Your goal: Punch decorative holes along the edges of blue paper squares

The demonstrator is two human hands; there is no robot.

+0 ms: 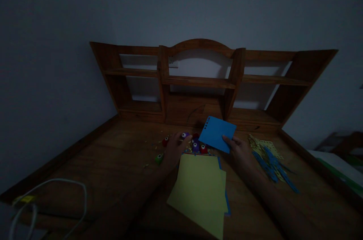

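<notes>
The room is dim. My right hand [240, 152] pinches a blue paper square [217, 133] by its lower right corner and holds it tilted above the desk; small holes run along the paper's left edge. My left hand [175, 148] reaches forward with its fingers curled over a small purple paper punch [185, 135]. More punches lie close by: red [165, 141], green [159, 158], purple [195, 146] and red [203, 149]. A stack of yellow sheets [202, 189] over blue ones lies between my forearms.
A wooden desk [113, 160] with a shelved hutch [198, 81] stands against the wall. Punched yellow and blue paper strips [268, 158] lie at the right. A white cable [51, 202] loops at the front left. Paper bits are scattered near the punches.
</notes>
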